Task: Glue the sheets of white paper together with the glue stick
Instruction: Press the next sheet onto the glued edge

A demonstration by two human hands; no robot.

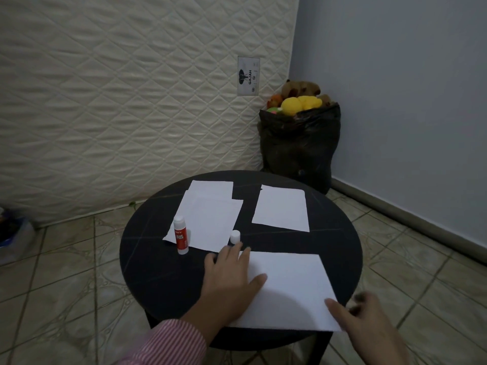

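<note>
A round black table (147,259) holds several white sheets. The nearest sheet (290,283) lies at the front; my left hand (232,275) rests flat on its left edge with fingers spread. My right hand (361,314) touches its near right corner, fingers partly curled and blurred. A stack of sheets (208,219) lies at the back left and a single sheet (282,209) at the back right. A red-and-white glue stick (180,235) stands upright on the stack's left corner. Its white cap (235,237) stands just beyond my left fingertips.
An upright quilted mattress (118,101) leans behind the table. A black bag of plush toys (300,146) stands in the corner by the blue-grey wall. The floor (66,272) is tiled. Some clutter (13,233) sits at the left edge.
</note>
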